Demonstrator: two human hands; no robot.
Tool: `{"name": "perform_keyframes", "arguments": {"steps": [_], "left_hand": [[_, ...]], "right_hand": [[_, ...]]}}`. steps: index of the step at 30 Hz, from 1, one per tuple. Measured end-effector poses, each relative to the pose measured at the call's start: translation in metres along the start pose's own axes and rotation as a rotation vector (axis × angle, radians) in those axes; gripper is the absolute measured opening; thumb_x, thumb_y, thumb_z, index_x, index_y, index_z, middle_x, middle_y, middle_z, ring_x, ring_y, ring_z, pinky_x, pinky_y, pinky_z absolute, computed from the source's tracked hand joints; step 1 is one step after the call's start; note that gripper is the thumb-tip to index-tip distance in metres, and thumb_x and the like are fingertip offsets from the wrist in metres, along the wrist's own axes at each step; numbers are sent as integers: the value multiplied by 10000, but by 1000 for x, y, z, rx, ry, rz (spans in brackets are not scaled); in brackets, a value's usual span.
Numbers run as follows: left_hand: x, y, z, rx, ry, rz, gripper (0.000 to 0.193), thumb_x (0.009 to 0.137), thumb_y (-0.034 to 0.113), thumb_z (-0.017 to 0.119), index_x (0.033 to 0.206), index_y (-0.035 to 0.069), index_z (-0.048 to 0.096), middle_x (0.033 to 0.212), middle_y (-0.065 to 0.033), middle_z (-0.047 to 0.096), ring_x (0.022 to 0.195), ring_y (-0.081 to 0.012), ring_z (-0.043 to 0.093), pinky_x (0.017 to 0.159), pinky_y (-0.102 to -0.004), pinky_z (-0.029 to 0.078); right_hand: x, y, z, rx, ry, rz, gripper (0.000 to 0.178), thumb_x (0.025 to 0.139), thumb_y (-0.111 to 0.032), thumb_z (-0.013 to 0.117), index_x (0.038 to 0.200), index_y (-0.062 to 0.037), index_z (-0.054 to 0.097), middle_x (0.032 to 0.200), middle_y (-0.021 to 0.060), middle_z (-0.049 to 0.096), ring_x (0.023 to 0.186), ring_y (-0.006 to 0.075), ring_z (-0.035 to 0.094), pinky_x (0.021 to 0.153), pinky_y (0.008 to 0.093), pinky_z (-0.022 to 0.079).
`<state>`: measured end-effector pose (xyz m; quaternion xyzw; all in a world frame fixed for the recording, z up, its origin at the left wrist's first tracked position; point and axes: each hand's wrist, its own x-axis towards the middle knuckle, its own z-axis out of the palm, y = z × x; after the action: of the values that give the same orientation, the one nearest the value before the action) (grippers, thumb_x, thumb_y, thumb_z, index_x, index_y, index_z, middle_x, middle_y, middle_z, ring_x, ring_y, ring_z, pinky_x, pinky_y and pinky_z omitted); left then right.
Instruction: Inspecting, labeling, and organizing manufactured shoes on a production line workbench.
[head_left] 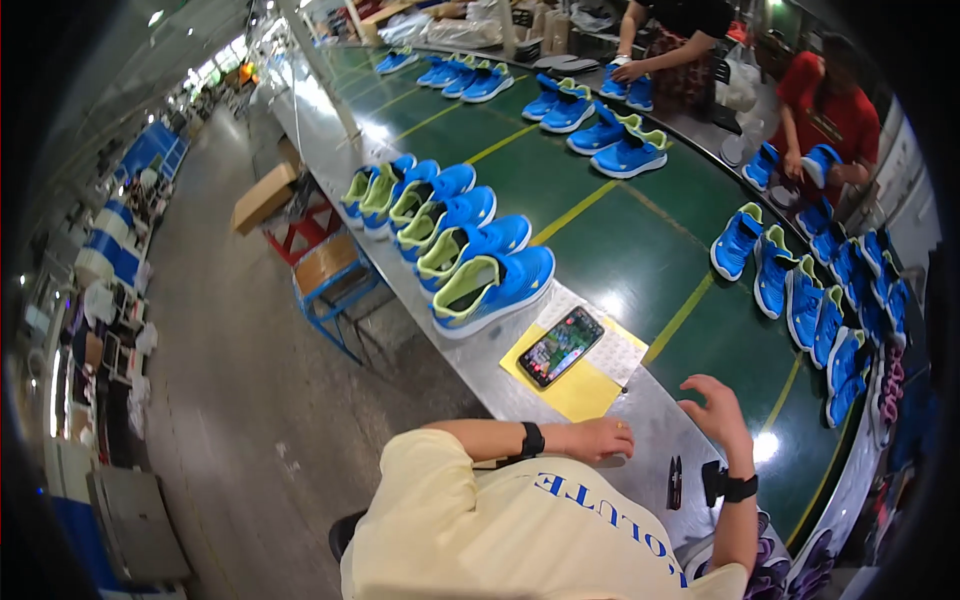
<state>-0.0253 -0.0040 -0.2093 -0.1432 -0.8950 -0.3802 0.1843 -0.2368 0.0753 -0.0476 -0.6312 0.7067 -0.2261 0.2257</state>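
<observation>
A long green worktop (pixel 640 250) carries blue sneakers (pixel 490 288) lined up at ten o'clock, toes outward for easy pickup. A smartphone (pixel 561 346) lies on yellow paper (pixel 580 392). The left hand (pixel 598 438) rests loosely curled, empty; the right hand (pixel 716 410) hovers open at three o'clock.

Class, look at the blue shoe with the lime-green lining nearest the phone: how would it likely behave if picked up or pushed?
The blue shoe is probably light for its size, as it looks like a small, soft sports shoe. Its upper likely flexes, while the sole stays firmer. Resting flat on its sole on the metal bench edge, it would likely slide rather than roll or tip.
</observation>
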Motion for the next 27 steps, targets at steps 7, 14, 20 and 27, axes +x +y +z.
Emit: {"name": "perform_keyframes", "arguments": {"steps": [7,14,20,27], "left_hand": [[-10,23,-174,628,744,-355,300,731,37,505,1030,23,520,925,-176,551,855,-362,541,750,-431,443],[-119,18,-261,703,355,-1373,557,627,150,696,1104,-17,461,1107,-212,552,1070,-350,509,914,-400,393],[-142,-41,-260,906,325,-1369,205,683,148,608,861,50,581,827,-142,650,831,-294,620,766,-401,401],[-58,11,-280,968,389,-803,175,643,43,585,815,72,581,768,-119,641,788,-300,611,702,-410,386]], "right_hand": [[-45,-17,-10,-190,66,88,276,715,-98,706,968,-44,612,987,133,628,866,293,610,662,347,497],[-43,-53,-7,-118,-4,158,239,725,-85,686,950,-37,622,922,143,642,846,297,618,714,361,489],[-25,-90,-2,-126,55,-27,224,732,-90,677,945,-40,625,907,141,642,837,295,615,712,358,486],[-60,-75,-9,-175,215,-82,290,694,-42,693,972,-51,614,1004,141,627,942,319,593,800,365,474]]}}
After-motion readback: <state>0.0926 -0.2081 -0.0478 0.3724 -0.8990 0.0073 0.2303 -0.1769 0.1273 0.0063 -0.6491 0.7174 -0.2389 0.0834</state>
